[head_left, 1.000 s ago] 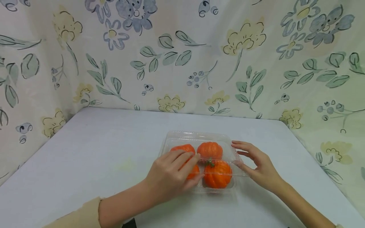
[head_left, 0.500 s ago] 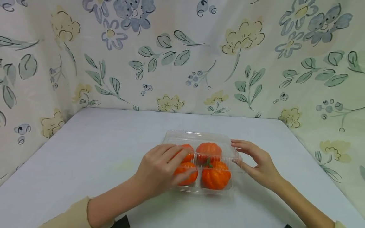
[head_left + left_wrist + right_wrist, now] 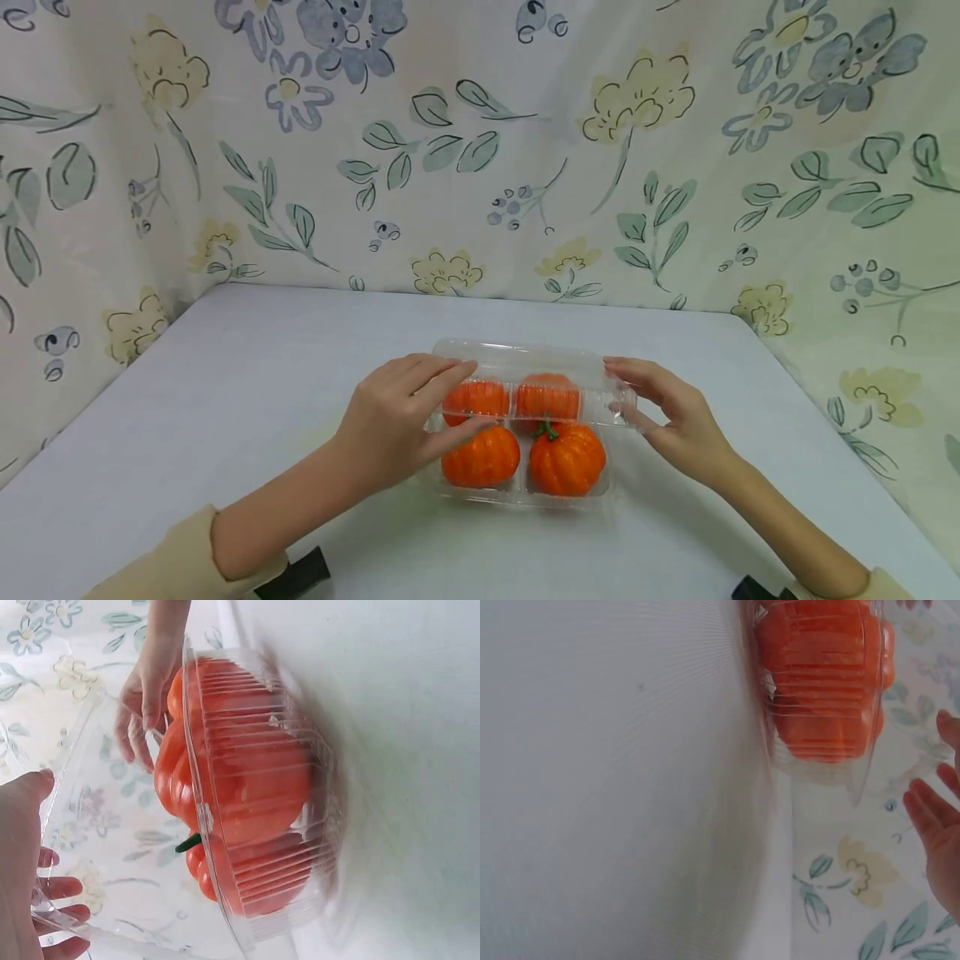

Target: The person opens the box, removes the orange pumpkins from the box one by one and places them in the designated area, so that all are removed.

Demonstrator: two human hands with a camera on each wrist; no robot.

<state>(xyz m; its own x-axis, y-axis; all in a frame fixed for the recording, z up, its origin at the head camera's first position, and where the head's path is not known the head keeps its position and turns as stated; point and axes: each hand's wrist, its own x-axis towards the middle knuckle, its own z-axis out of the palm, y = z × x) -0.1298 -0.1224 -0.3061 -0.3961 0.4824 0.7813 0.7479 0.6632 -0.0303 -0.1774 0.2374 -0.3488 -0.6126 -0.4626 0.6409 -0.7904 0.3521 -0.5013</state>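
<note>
Orange pumpkin-shaped pieces fill a clear plastic clamshell box (image 3: pixel 525 502) on the white table. Two in front, the left pumpkin (image 3: pixel 480 457) and the green-stemmed right pumpkin (image 3: pixel 567 461), lie uncovered. Behind them, the back pumpkins show through the ribbed, tilted lid (image 3: pixel 525 358). My left hand (image 3: pixel 397 417) holds the lid's left edge between thumb and fingers; in the left wrist view the lid slants up from the base. At the opposite edge, my right hand (image 3: pixel 678 425) pinches the lid's corner. The right wrist view shows the right hand (image 3: pixel 941 817) partly cut off.
The white table (image 3: pixel 247 400) stretches around the box on all sides. A pale curtain (image 3: pixel 465 167) with printed flowers and leaves hangs behind it and along both sides. Black straps (image 3: pixel 296 575) show near the sleeves at the bottom.
The lid's front edge has swung up and back, uncovering the front pumpkins. My left hand has moved left and away from me, off the front pumpkins. The right hand has risen slightly.
</note>
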